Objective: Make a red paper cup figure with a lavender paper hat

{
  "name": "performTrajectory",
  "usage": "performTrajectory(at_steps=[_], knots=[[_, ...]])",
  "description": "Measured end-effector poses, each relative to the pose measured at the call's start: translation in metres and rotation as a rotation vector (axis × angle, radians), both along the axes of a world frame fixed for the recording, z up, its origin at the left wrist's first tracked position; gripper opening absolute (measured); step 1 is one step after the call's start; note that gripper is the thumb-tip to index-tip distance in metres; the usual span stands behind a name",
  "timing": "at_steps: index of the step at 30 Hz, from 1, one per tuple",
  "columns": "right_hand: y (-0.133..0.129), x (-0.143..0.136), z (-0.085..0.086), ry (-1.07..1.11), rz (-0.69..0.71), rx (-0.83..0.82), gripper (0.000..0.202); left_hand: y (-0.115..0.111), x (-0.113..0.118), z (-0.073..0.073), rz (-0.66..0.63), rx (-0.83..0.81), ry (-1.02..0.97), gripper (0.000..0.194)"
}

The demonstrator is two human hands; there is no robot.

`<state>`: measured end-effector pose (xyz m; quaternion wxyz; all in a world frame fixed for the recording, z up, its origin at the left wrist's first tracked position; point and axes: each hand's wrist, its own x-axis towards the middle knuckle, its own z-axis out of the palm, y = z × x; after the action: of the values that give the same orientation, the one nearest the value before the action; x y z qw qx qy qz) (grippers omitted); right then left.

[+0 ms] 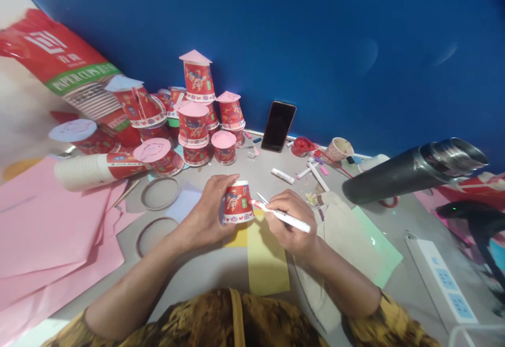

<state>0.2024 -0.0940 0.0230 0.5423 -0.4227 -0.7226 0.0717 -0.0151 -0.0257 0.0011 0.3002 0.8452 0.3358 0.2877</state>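
Note:
A red printed paper cup (pixel 239 202), upside down with its patterned rim at the bottom, is gripped by my left hand (pixel 209 207) around its left side. My right hand (pixel 294 220) pinches a white marker pen (pixel 290 219), whose reddish tip points left and meets or nearly meets the cup's right side. Beneath the two hands lies a strip of yellow paper (pixel 269 257) on the grey table. The marker's cap (pixel 282 175) cannot be told for sure from a short white marker behind the cup.
Behind stand several stacked red cups with pink paper cones (pixel 195 57). A phone (pixel 278 126) leans on the blue wall. Pink sheets (pixel 51 220) and rings (pixel 160 193) lie left; a dark flask (pixel 410 170), cloth (pixel 339 231) and power strip (pixel 444 281) are right.

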Motion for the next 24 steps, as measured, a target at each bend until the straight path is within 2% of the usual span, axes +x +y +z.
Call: performTrajectory(at_steps=[7, 13, 18, 24], knots=[[0.0018, 0.0020, -0.0030, -0.021, -0.016, -0.016, 0.012, -0.0020, 0.0039, 0.0017, -0.010, 0.086, -0.013, 0.070], [0.0040, 0.0024, -0.0097, -0.069, 0.006, -0.046, 0.013, -0.0045, 0.0056, 0.0017, -0.033, 0.108, 0.003, 0.075], [0.0045, 0.0024, -0.0063, -0.047, 0.041, -0.049, 0.012, -0.0050, 0.0043, 0.0025, -0.014, 0.060, -0.012, 0.078], [0.0052, 0.0032, -0.0035, -0.050, -0.035, -0.024, 0.009, -0.0043, 0.0037, 0.0018, -0.011, 0.080, 0.006, 0.079]])
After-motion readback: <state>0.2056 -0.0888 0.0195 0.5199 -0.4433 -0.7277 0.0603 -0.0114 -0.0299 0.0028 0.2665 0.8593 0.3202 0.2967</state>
